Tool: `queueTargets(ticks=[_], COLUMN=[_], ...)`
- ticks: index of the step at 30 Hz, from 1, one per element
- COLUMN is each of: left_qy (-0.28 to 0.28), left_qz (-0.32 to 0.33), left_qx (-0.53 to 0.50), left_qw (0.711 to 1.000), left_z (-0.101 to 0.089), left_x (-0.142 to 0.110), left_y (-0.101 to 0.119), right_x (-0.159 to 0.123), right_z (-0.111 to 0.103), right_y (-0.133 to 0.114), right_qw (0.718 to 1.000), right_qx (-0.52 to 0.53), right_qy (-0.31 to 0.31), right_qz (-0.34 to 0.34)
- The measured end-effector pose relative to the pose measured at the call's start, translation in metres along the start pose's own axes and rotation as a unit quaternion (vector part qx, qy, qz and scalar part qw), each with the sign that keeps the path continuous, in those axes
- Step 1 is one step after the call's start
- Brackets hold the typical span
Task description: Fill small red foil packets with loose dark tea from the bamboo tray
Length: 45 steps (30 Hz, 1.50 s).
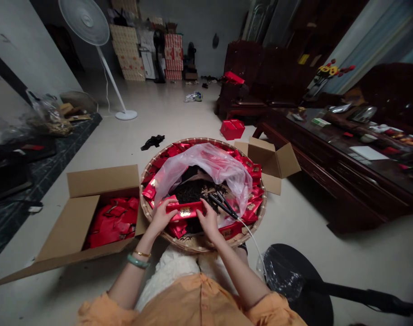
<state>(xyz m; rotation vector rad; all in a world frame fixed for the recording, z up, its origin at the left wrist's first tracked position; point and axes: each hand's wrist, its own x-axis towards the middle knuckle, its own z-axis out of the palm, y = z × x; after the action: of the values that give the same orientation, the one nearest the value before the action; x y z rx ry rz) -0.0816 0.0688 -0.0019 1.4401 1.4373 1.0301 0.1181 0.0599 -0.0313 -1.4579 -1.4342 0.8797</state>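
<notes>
Between my two hands is a long red packet (pixel 186 211) with a gold label. My left hand (pixel 163 216) pinches its left end, and my right hand (pixel 207 219) grips the right end. The packet is held level above a round woven basket (pixel 201 247) in front of my lap. Inside the basket, a translucent plastic bag (pixel 206 159) lies open around dark, dry tea leaves (pixel 196 189). More red packets (pixel 252 206) line the basket's edge. Just right of my right hand, a black sealing iron (pixel 225 206) with a white cord rests with its jaws apart.
An open carton (pixel 72 226) of red packets stands at left. Another open carton (pixel 272 160) sits behind the basket at right, beside a dark wooden table (pixel 311 158). A black round stand base (pixel 294 280) lies near my right elbow. A white fan (pixel 125 114) stands farther back.
</notes>
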Motion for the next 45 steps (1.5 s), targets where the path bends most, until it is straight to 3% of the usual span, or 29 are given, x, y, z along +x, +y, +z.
queueTargets(ticks=[5,8,11,18,23,28,32,37,40,42,45], left_qy=[-0.045,-0.076,-0.114,-0.23,-0.282,-0.298,-0.248,-0.015,0.058,0.072,0.073], left_qz=[0.067,0.124,0.158,0.102,0.064,0.056,0.124,0.257,0.302,0.309,0.294], left_qx=[0.165,0.286,0.348,0.247,0.186,0.143,0.183,0.267,0.272,0.265,0.251], left_qw=[0.983,0.947,0.917,0.936,0.939,0.942,0.943,0.929,0.912,0.911,0.92], left_z=[-0.007,-0.009,-0.007,-0.004,-0.011,-0.017,-0.015,-0.009,-0.008,-0.007,0.0], left_x=[0.0,-0.005,-0.007,0.004,0.01,0.011,0.013,0.019,0.022,0.022,0.017], left_y=[-0.001,0.0,0.003,-0.007,-0.013,-0.014,-0.022,-0.026,-0.023,-0.02,-0.016], right_x=[-0.01,-0.013,-0.013,-0.013,-0.018,-0.02,-0.023,-0.034,-0.041,-0.04,-0.03], right_z=[0.006,0.011,0.012,0.01,0.014,0.02,0.02,0.019,0.016,0.011,0.002], right_y=[0.004,0.011,0.016,0.012,0.014,0.018,0.021,0.017,0.009,0.0,-0.013], right_qw=[0.992,0.973,0.964,0.954,0.944,0.946,0.962,0.989,0.982,0.983,0.988], right_qx=[0.08,0.159,0.184,0.21,0.218,0.206,0.122,-0.028,-0.104,-0.129,-0.119], right_qy=[-0.059,-0.06,-0.056,-0.096,-0.121,-0.129,-0.143,-0.133,-0.158,-0.122,-0.001], right_qz=[0.083,0.155,0.181,0.192,0.215,0.216,0.198,0.053,-0.018,-0.046,-0.095])
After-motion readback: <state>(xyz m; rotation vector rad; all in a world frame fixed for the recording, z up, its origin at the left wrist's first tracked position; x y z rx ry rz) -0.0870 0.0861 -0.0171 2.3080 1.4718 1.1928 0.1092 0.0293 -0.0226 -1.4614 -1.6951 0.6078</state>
